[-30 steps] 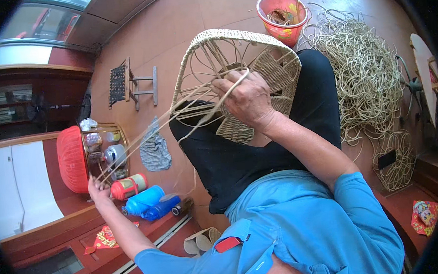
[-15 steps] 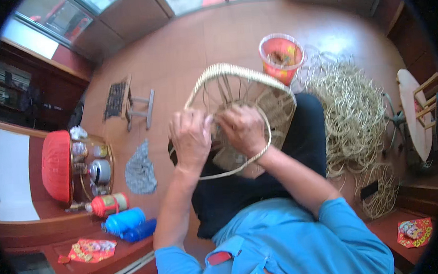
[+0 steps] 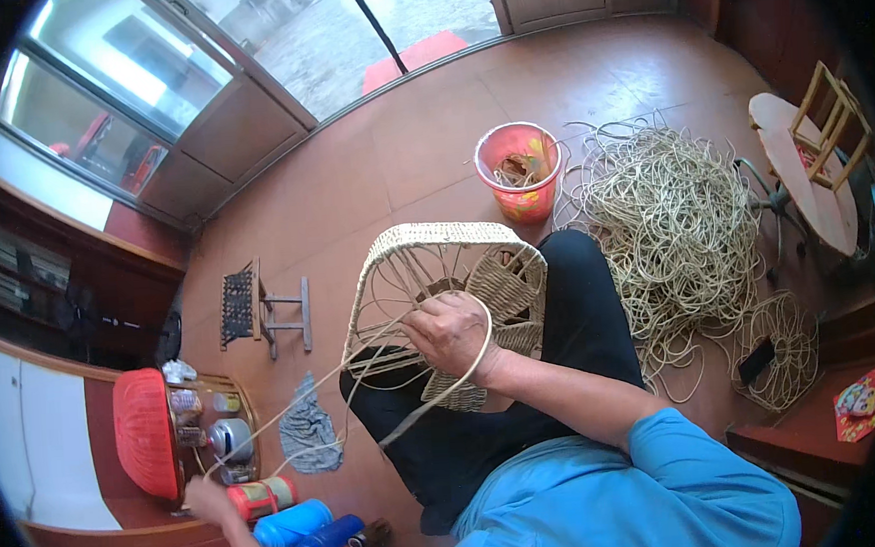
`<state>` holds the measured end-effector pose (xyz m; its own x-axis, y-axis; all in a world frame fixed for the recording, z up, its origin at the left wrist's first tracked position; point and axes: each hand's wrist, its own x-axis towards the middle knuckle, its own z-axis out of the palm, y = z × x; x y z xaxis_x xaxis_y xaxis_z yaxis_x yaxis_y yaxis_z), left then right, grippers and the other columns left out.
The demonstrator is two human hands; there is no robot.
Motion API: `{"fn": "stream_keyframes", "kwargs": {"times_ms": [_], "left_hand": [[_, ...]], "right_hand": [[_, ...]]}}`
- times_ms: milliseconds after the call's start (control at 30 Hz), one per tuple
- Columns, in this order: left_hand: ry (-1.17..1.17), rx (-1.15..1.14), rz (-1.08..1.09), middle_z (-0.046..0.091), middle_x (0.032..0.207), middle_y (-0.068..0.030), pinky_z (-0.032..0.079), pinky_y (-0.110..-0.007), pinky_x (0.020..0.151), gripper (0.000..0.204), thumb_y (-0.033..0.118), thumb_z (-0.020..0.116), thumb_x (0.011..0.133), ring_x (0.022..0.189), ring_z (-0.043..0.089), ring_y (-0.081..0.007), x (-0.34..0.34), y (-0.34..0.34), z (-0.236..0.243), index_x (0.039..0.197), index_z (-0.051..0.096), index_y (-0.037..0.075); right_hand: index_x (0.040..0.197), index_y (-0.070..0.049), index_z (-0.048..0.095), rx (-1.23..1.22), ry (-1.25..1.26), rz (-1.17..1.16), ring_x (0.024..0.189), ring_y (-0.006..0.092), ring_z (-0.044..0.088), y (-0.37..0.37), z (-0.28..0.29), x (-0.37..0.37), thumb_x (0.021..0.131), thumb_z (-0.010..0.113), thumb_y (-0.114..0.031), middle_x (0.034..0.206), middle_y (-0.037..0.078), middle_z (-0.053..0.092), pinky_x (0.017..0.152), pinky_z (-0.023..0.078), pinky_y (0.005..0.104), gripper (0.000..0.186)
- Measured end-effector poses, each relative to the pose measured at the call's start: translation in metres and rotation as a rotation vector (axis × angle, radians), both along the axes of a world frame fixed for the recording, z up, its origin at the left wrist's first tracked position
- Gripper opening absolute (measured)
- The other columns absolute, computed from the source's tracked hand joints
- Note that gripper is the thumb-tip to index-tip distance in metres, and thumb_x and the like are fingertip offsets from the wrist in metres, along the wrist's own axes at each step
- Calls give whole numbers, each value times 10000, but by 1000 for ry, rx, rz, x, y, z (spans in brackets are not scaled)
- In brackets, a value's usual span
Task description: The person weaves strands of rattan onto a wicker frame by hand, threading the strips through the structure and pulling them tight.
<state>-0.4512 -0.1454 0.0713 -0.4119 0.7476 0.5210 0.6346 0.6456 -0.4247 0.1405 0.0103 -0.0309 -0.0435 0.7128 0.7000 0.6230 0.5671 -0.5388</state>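
I have the woven basket (image 3: 445,235) at the centre of my view, resting on the wearer's lap, its braided rim toward twelve o'clock and its thin ribs bare on the near left side. The right hand (image 3: 451,331) is over the basket's opening with fingers curled down, gripping the cord (image 3: 367,343) against the ribs; I cannot tell exactly which strands sit under the fingertips. A loop of cord passes round the back of that hand. The left hand (image 3: 214,501) is stretched out between seven and eight o'clock, blurred, its fingers closed on the cord, which runs almost straight up to the basket, with a slacker length sagging below it.

At about seven o'clock, near the left hand, I see a red flask (image 3: 263,497) and two blue bottles (image 3: 308,532); a grey cloth (image 3: 310,437) lies on the floor (image 3: 431,164) just above them. A stool (image 3: 259,304) stands at nine. Between one and two I see a red bucket (image 3: 524,206) holding scraps, and at three a big tangled heap (image 3: 670,229) of similar cord.
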Motion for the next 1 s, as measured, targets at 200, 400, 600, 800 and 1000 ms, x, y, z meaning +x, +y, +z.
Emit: {"fn": "stream_keyframes", "kwargs": {"times_ms": [200, 400, 600, 800, 1000], "left_hand": [[-189, -210, 243, 802, 1056, -198, 622, -496, 799, 265, 255, 711, 977, 996, 769, -372, -39, -24, 18, 1114, 833, 64], [-587, -25, -986, 717, 1152, -156, 492, -482, 1017, 228, 161, 688, 1001, 1142, 641, -360, 287, 97, -48, 1185, 742, 37], [-498, -8, -1155, 649, 1026, -111, 488, -477, 913, 178, 182, 776, 937, 1009, 615, -327, 434, 142, -26, 1066, 715, 74], [-446, 84, -1125, 613, 969, -120, 486, -477, 849, 134, 185, 682, 1002, 947, 593, -328, 403, 141, -37, 928, 657, 76], [-186, 44, -591, 628, 974, -198, 488, -560, 830, 178, 185, 645, 982, 983, 605, -420, 190, 72, -40, 902, 640, 26]], "right_hand": [[911, -132, 748, -36, 0, -26, 820, 253, 670, 0, -2, -2, 914, 761, -233, 837, 38, 663, 773, 504, 423, 102], [901, -144, 756, -59, -38, -18, 830, 273, 676, -2, -4, -3, 933, 759, -261, 846, 45, 676, 774, 503, 428, 122], [902, -155, 780, -63, -70, -41, 835, 269, 687, 2, 5, 1, 931, 784, -316, 833, 36, 685, 778, 513, 434, 164], [866, -145, 777, -131, -104, -50, 842, 267, 706, 1, 13, 0, 906, 815, -273, 846, 37, 708, 780, 536, 427, 140], [837, -120, 703, -114, -125, -18, 819, 315, 669, 6, 9, -1, 908, 799, -290, 827, 96, 655, 759, 505, 468, 207]]}}
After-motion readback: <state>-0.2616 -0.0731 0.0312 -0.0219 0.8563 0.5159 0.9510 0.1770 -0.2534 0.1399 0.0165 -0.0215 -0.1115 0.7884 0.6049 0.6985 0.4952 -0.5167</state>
